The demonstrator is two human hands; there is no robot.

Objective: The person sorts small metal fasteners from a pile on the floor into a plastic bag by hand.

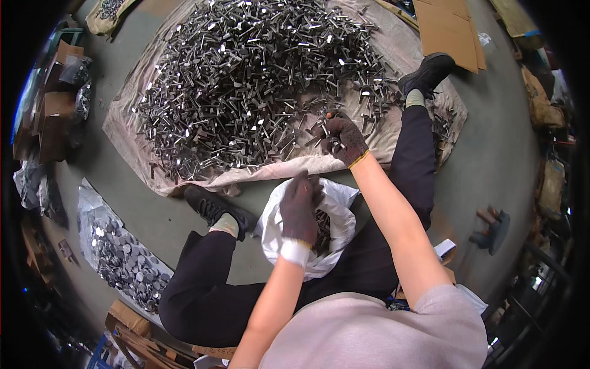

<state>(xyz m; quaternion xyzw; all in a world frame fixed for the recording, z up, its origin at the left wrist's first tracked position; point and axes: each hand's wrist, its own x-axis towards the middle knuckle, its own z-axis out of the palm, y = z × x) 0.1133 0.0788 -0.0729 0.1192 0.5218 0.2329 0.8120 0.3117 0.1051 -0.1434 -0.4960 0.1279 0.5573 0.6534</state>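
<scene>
A large heap of T-shaped metal pieces [227, 86], like flat-headed bolts, covers a pale cloth [393, 132] on the floor. At the heap's near right edge, my right hand [344, 140] in a dark knitted glove is curled round a few of these metal pieces. Between my legs stands a white woven bag [341, 212] with its mouth open and similar pieces visible inside. Over the bag's left side is my left hand [299, 209], also gloved, back upward, fingers stretched away from me. Nothing shows in its fingers, though its palm is hidden.
My black shoes [427, 72] rest at the cloth's edges. Round flat metal discs [126, 261] lie on a plastic sheet at the left. Flattened cardboard [448, 34] is at the far right. Boxes and plastic bags [55, 123] line the left side; a dark object [490, 229] stands at right.
</scene>
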